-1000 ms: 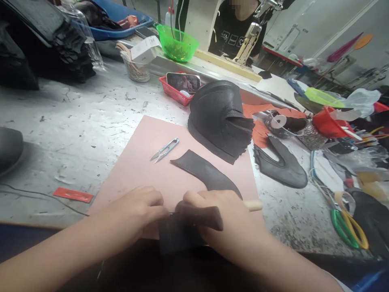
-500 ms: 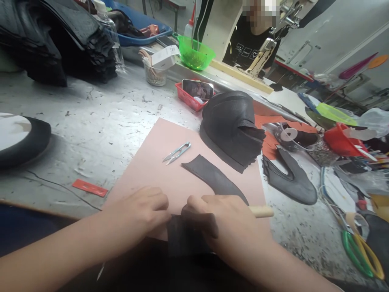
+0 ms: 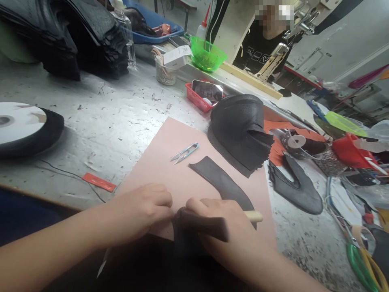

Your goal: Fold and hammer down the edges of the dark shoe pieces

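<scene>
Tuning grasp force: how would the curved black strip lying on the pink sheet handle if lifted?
The black strip looks thin, so probably light and somewhat floppy. Lying broad side down on the pink sheet, it seems unlikely to roll.

Right hand (image 3: pixel 229 217): dark tool (image 3: pixel 211 227), smooth; pale rod (image 3: pixel 255 216) just beside, smooth, wood-like. Ahead of it: pink sheet (image 3: pixel 154 170), matt, paper-like; snips (image 3: pixel 189 151), shiny metal; dark curved piece (image 3: pixel 225 180), matt, leather-like. Around: worktop (image 3: pixel 136 109), metallic sheen, scuffed, specked.
</scene>
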{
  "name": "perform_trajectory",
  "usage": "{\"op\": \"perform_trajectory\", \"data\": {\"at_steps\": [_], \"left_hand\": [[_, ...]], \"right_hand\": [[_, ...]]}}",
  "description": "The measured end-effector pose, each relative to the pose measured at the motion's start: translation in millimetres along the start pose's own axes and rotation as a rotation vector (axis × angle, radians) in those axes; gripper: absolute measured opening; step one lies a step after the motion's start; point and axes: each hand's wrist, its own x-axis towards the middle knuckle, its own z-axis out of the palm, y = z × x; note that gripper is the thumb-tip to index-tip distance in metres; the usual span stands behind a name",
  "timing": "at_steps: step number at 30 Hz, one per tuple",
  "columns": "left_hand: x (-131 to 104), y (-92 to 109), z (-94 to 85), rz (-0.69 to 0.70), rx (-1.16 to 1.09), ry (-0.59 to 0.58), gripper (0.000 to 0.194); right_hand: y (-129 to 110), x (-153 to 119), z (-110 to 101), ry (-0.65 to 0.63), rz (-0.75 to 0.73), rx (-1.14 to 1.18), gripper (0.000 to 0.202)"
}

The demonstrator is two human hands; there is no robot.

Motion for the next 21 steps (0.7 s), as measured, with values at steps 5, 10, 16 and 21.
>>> {"op": "perform_trajectory", "data": {"at_steps": [5, 10, 16, 21], "left_hand": [[-2.3, -4.3, -3.2, -0.010, -0.016, -0.022, 0.026], [-1.4, -2.0, -6.8, 0.043, 0.036, -0.047, 0.025], [-4.2, -1.4, -8.0, 0.055, 0.110, -0.044, 0.024], [-10.4, -2.8, -0.4, -0.018, -0.024, 0.063, 0.023]], "right_hand": [[-1.7, 3.4, -2.0, -0.040, -0.020, -0.058, 0.015], [-5.5, 7.0, -5.6, -0.033, -0.013, -0.046, 0.012], [-7.1, 9.4, -7.6, -0.026, -0.028, -0.100, 0.011], [-8.0, 11.7, -9.3, -0.037, -0.032, -0.081, 0.012]]}}
